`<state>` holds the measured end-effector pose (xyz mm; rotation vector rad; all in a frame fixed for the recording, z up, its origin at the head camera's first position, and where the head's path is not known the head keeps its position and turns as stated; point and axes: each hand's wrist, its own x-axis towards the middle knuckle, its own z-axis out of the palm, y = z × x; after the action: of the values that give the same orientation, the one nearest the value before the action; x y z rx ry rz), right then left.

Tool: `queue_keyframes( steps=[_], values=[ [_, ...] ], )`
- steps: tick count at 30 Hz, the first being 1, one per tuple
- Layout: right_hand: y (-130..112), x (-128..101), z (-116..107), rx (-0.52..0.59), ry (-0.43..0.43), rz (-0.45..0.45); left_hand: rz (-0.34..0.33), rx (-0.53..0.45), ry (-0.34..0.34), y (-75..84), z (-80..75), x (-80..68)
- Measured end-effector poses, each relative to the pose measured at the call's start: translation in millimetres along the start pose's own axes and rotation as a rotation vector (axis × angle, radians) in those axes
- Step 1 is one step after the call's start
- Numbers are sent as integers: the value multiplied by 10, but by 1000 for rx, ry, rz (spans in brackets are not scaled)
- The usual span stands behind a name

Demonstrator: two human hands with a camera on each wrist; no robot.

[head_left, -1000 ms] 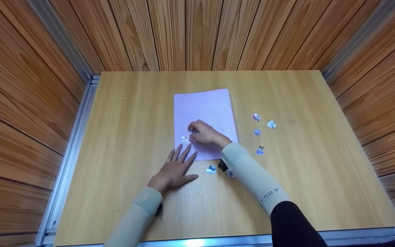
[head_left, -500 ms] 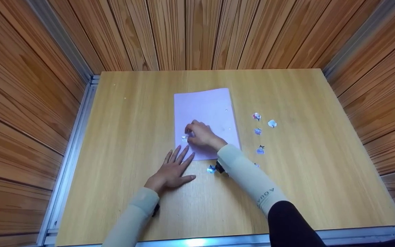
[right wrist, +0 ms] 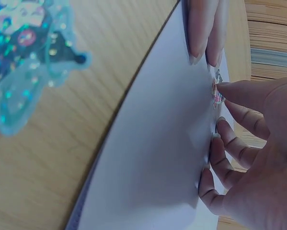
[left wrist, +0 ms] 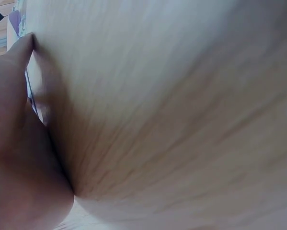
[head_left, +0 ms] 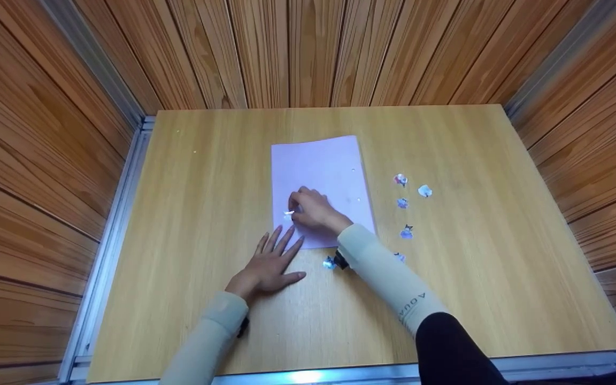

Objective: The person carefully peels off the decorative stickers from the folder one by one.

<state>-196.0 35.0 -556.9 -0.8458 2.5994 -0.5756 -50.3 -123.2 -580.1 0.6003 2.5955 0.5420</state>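
A lilac notebook [head_left: 316, 163] with a layered edge lies mid-table. Over its lower left part, my right hand [head_left: 316, 211] has curled fingers, the thumb and index finger pinching a small shiny sticker [head_left: 288, 215]. The right wrist view shows the thumb tip on this sticker [right wrist: 216, 93] at the page surface, the other fingertips resting on the page. My left hand [head_left: 266, 267] lies flat with spread fingers, its fingertips on the notebook's bottom edge and its palm on the table. The left wrist view shows only part of that hand [left wrist: 14, 120] and blurred wood.
A glittery blue sticker [head_left: 329, 262] lies just below the notebook, beside the black wrist camera [head_left: 341, 260]. Several more stickers [head_left: 406, 231] are scattered to the right, one partly behind the right sleeve [head_left: 383, 272]. Wooden walls surround the table's back and sides.
My right hand has shifted slightly left over the notebook, then stayed nearly still at the sticker. The left hand has slid slightly left and remains flat.
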Motion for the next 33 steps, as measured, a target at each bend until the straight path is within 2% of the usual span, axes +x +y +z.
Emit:
queue_keyframes(
  steps=[14, 21, 28, 33],
  values=[
    [-37, 31, 4, -39, -30, 39, 0, 12, 8, -1, 0, -7],
    [-38, 57, 7, -74, -1, 48, 29, -5, 37, -22, 22, 11],
    [-38, 50, 19, -36, 21, 58, 33, -33, 62, -114, 151, 68],
    [-24, 34, 23, -14, 33, 52, 40, -40, 73, -117, 158, 62]
  ],
)
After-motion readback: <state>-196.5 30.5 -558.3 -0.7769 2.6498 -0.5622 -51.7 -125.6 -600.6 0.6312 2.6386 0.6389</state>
